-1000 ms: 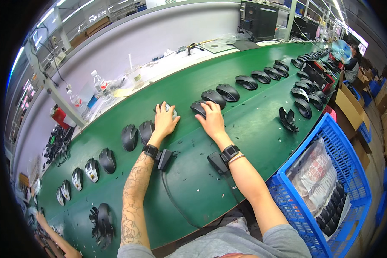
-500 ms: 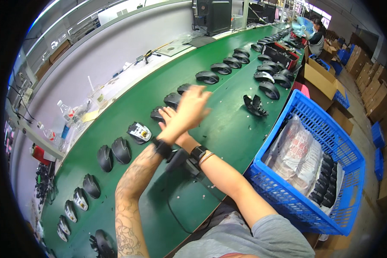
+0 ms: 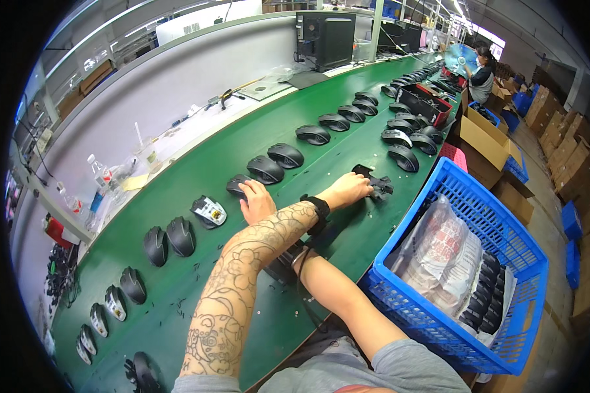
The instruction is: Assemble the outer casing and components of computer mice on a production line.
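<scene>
My forearms cross, the tattooed left one on top. Reaching to the right, my left hand (image 3: 349, 190) has its fingers curled onto black plastic mouse parts (image 3: 380, 186) on the green bench (image 3: 334, 154). My right hand (image 3: 258, 202) reaches left beneath it; its fingers are extended and touch the near end of a black computer mouse (image 3: 236, 185) in the row. Its thumb stands apart from the mouse. Under my crossed arms is a dark device (image 3: 280, 270) with a cable, largely hidden.
More mice line the bench, including one with an exposed white underside (image 3: 209, 211). A second group of mice (image 3: 403, 158) sits at the right, near a black-and-red box (image 3: 426, 103). A blue crate (image 3: 439, 331) holds wrapped packs beside me. Farther off is another person (image 3: 482, 75).
My left hand has swung right from above my right hand to the black mouse parts. My right hand stays by the mouse in the row. The view has shifted slightly.
</scene>
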Tool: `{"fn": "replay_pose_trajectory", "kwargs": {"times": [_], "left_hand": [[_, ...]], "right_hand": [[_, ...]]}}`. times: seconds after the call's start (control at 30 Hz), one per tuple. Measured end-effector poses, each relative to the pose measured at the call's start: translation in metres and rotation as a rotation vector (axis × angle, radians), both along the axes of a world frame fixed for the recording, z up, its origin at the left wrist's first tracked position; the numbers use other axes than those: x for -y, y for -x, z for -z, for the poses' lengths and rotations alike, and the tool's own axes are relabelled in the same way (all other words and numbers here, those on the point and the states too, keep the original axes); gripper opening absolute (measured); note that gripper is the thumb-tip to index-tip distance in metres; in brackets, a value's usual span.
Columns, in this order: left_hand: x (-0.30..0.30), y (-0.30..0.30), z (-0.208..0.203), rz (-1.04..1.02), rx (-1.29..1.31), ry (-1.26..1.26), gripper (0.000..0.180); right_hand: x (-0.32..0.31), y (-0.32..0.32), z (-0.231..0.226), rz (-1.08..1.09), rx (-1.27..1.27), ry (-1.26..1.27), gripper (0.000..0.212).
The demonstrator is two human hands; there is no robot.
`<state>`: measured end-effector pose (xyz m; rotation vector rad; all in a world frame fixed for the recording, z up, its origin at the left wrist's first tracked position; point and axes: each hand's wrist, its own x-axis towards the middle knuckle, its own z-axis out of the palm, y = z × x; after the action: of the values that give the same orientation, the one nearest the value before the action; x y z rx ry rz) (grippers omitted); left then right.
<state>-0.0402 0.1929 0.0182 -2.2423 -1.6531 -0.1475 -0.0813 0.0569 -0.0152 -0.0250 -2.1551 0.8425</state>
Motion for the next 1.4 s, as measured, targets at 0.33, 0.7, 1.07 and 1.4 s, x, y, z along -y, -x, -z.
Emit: {"fn": "replay_pose_trajectory", "kwargs": {"times": [0.33,0.7,1.07,1.4], "left_hand": [[0.091,-0.012,-0.03,-0.078,0.387,0.339,0.041],[0.154,0.021,-0.086,-0.35,0.9,-0.591,0.017],[0.295,0.064,-0.028,-0.731,1.212,-0.72,0.033],[0.3,0.093,-0.012,-0.83,1.466,-0.61,0.058]], "right_hand": [[0.004,0.007,0.008,0.022,0.022,-0.048,0.04],[0.005,0.001,0.001,0.055,-0.142,0.018,0.032],[0.04,-0.029,-0.047,-0.234,-0.314,-0.011,0.072],[0.048,-0.031,-0.054,-0.29,-0.233,0.118,0.059]]}}
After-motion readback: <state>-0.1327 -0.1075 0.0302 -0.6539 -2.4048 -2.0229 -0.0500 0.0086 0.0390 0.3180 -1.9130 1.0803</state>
